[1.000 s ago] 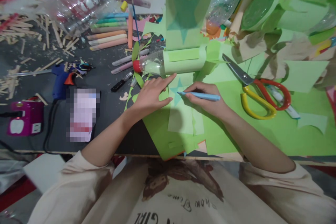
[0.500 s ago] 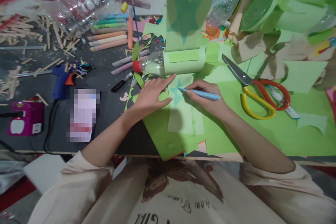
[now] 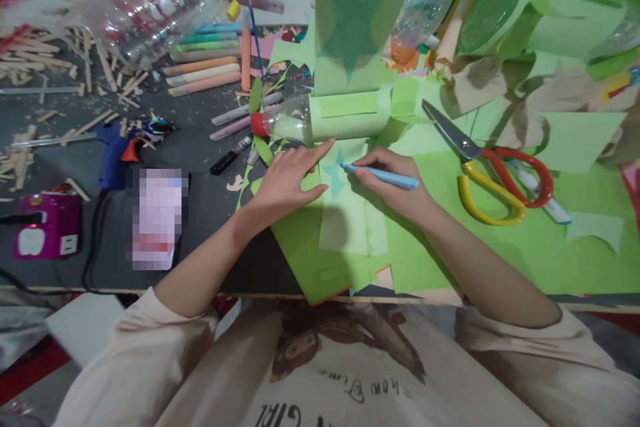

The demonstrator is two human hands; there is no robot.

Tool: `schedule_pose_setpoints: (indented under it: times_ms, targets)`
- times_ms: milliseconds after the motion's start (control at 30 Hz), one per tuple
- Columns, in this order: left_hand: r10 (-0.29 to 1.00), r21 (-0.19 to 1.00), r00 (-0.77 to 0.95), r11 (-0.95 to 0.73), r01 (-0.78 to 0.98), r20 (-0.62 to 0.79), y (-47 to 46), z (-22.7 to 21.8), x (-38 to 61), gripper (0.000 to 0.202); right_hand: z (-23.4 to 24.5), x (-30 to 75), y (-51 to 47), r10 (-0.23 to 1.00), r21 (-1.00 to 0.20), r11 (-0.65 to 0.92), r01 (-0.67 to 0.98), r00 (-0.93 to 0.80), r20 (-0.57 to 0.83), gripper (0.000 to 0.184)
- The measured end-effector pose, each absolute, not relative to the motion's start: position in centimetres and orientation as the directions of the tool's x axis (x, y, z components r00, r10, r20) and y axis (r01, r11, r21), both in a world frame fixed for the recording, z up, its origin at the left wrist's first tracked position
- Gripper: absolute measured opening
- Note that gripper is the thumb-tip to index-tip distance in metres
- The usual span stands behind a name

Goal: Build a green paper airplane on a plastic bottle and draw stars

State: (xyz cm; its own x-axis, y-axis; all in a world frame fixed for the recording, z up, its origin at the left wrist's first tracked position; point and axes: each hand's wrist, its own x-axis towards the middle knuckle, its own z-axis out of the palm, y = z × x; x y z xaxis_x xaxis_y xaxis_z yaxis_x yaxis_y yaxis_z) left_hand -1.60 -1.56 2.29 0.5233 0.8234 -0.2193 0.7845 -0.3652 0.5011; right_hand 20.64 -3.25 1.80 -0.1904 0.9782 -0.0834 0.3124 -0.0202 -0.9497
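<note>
My right hand (image 3: 393, 177) grips a light blue marker (image 3: 387, 176), its tip on a blue-green star (image 3: 336, 175) coloured on a pale green paper strip (image 3: 343, 230). Spread flat, my left hand (image 3: 293, 177) rests at the strip's left edge, index finger and thumb stretched toward the star. Just beyond lies a clear plastic bottle (image 3: 293, 121) with a red cap, its body wrapped in pale green paper. A rounded green paper piece (image 3: 357, 27) with a larger dark green star stands behind the bottle.
Scissors (image 3: 467, 147) with red and yellow handles lie right of my right hand. On the left are a blue glue gun (image 3: 113, 157), a phone (image 3: 157, 220), a purple box (image 3: 47, 227) and wooden sticks (image 3: 35, 60). Several markers (image 3: 205, 70) and plastic bottles (image 3: 160, 7) lie farther back.
The marker tip has shifted very slightly upward on the star. My left hand keeps its place, and the surrounding things stay as they were apart from a small camera shift.
</note>
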Motion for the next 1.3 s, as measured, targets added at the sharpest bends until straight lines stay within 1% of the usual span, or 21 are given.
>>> schedule_pose_setpoints:
  times_ms: [200, 400, 467, 700, 867, 1000, 1067, 1200, 1300]
  targets:
    - [0.820, 0.494, 0.535, -0.385, 0.779, -0.204, -1.49, 2.08, -1.66, 0.071, 1.64, 20.86, -3.33, 0.951, -0.952, -0.048, 0.302, -0.278, -0.136, 0.024]
    - [0.823, 0.494, 0.531, -0.383, 0.781, -0.201, -1.57, 2.17, -1.66, 0.069, 1.58, 20.70, -3.32, 0.980, -0.948, -0.023, 0.318, -0.182, -0.085, 0.021]
    - [0.822, 0.494, 0.531, -0.381, 0.782, -0.206, -1.57, 2.23, -1.60, 0.069, 1.60, 20.70, -3.29, 0.981, -0.947, -0.018, 0.320, -0.175, -0.077, 0.020]
    - [0.826, 0.497, 0.517, -0.360, 0.790, -0.223, -1.53, 2.21, -1.51, 0.072, 1.81, 20.94, -3.20, 0.950, -0.947, -0.050, 0.316, -0.277, -0.143, 0.022]
    - [0.822, 0.496, 0.517, -0.355, 0.792, -0.238, -1.50, 2.32, -1.52, 0.071, 1.76, 20.76, -3.31, 0.977, -0.953, -0.002, 0.302, -0.204, -0.066, 0.017]
    - [0.824, 0.500, 0.518, -0.357, 0.789, -0.229, -1.48, 2.41, -1.52, 0.071, 1.69, 20.73, -3.34, 0.981, -0.951, 0.008, 0.308, -0.189, -0.053, 0.017]
    - [0.823, 0.502, 0.520, -0.359, 0.787, -0.227, -1.49, 2.40, -1.54, 0.071, 1.71, 20.80, -3.28, 0.974, -0.953, -0.002, 0.303, -0.216, -0.071, 0.018]
    - [0.820, 0.507, 0.528, -0.366, 0.780, -0.220, -1.53, 2.31, -1.58, 0.071, 1.87, 20.94, -3.17, 0.951, -0.948, -0.060, 0.313, -0.269, -0.149, 0.019]
    - [0.824, 0.503, 0.525, -0.368, 0.782, -0.213, -1.55, 2.22, -1.62, 0.071, 1.98, 20.88, -3.19, 0.957, -0.951, -0.053, 0.305, -0.257, -0.136, 0.017]
